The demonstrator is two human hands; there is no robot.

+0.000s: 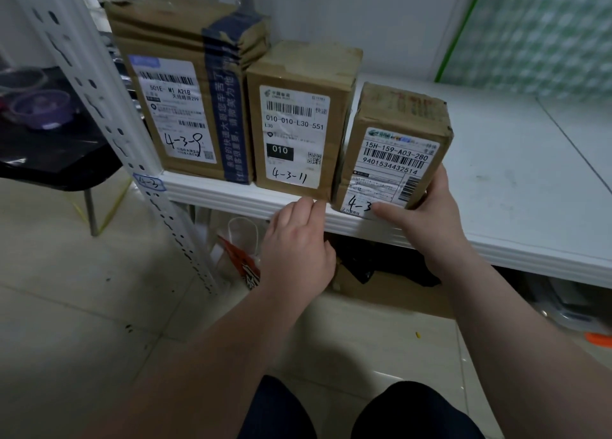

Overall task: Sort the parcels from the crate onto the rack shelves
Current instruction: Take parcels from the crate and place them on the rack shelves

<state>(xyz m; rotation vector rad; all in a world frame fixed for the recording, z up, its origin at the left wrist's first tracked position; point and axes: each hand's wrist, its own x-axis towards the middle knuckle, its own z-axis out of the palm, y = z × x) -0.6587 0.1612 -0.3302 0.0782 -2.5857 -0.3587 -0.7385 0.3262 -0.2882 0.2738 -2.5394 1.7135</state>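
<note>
Three brown cardboard parcels stand upright in a row on the white rack shelf (516,187). The tallest parcel (185,87), marked 4-3-9, is at the left. A middle parcel (298,120) marked 4-3-11 stands beside it. The small parcel (394,147) at the right stands tilted at the shelf's front edge. My right hand (427,216) grips this small parcel, thumb across its lower label and fingers round its right side. My left hand (298,240) has its fingertips touching the lower front corner of the middle parcel, at the shelf edge.
A white perforated rack post (109,107) with a tag reading 4-3 rises at the left. A dark table (49,147) with a purple bowl stands behind it. Under the shelf lie a cardboard box, black plastic and a red-white wrapper (241,259). The shelf's right part is bare.
</note>
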